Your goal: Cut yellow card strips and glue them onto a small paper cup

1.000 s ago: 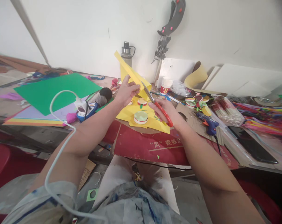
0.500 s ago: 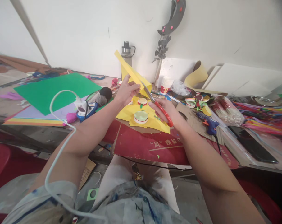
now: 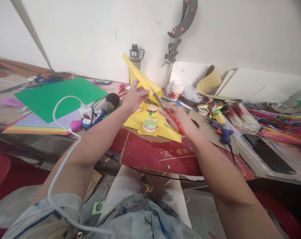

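Observation:
A sheet of yellow paper [image 3: 150, 83] with a narrow strip along its near edge is held up by my left hand [image 3: 136, 97], fingers and thumb closed on it. My right hand [image 3: 174, 116] is wrapped round the red handles of a pair of scissors [image 3: 168, 113]. The scissor blades point up and left and meet the paper just beside my left fingertips. Below my hands, a round piece with a pale green top [image 3: 150, 124] sits on flat yellow paper [image 3: 169, 132]. A similar cream-topped round piece [image 3: 151, 108] lies behind it.
Left of my arm are a green sheet [image 3: 58, 96], coloured paper and a power strip [image 3: 94, 118] with a white cable. To the right lie a blue glue gun [image 3: 223, 132], a phone [image 3: 270, 152] and bundled pipe cleaners [image 3: 282, 122]. Behind stand a bottle [image 3: 135, 54] and paper cups [image 3: 177, 91].
Both hands, the yellow paper and the scissors stay almost in place. The blades appear slightly closer together at the paper; the camera view shifts very slightly.

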A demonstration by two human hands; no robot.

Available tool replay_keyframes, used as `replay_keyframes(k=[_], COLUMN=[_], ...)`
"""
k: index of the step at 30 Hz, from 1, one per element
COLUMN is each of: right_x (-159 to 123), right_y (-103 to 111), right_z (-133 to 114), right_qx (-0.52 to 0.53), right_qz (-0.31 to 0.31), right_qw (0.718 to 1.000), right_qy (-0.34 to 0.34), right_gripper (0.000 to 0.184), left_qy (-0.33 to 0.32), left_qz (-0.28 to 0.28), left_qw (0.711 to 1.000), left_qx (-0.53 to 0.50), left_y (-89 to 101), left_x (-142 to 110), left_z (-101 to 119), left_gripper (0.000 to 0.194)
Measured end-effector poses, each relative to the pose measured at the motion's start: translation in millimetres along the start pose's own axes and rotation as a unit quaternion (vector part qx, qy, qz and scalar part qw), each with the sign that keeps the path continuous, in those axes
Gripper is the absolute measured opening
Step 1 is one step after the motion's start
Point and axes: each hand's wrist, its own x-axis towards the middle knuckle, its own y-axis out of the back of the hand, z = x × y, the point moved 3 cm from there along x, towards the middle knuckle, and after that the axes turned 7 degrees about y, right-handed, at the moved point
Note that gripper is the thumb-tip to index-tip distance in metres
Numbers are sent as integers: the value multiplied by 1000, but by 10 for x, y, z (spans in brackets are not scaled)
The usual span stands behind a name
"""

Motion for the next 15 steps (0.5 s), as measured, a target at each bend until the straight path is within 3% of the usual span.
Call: replay_keyframes(k=[7,15], right_x=[-43,-68], right_y=[43,49], right_z=[-134,-226], right_qx=[-1,1], right_qz=[-8,-13], right_qw=[1000,1000], right_qy=[-7,16], right_gripper=[64,62], left_qy=[6,-8], left_qz=[16,27], left_qw=[1000,999], left_qx=[-11,-15], left_y=[-38,22], left_x=[-42,10], left_z=[50,78], left_gripper=[70,55])
